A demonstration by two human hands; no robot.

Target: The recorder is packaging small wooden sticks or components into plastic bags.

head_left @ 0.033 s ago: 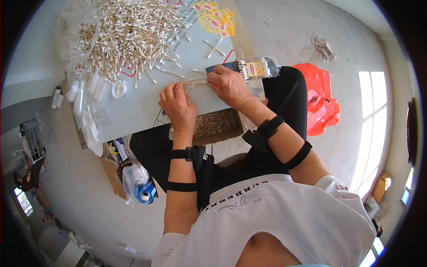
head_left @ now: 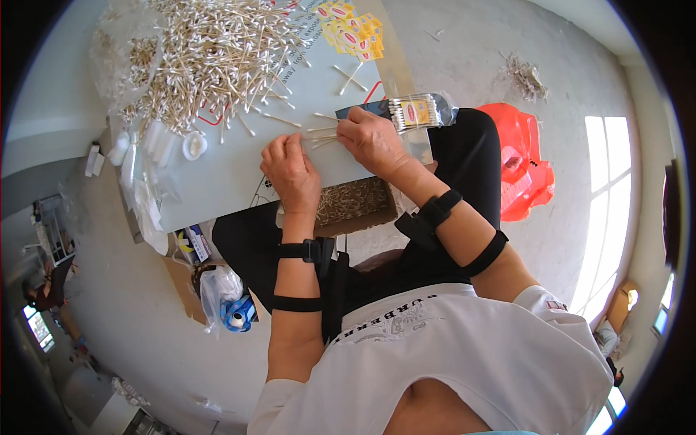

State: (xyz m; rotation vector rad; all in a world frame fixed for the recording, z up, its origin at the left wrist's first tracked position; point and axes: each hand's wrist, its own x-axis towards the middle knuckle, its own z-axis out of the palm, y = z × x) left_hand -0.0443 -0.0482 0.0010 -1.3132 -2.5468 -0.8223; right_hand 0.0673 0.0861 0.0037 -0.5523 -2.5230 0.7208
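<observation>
Swabs, a few, lie bunched on the table between both hands. Left hand pinches their near ends with curled fingers; right hand presses down on the far ends, fingers together. One filled swab packet lies just beside the right hand. One big loose swab heap covers the table's far side.

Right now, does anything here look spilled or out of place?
Yes. A few cotton swabs lie scattered apart from the big pile on the board, and a small clump of sticks lies on the floor.
</observation>
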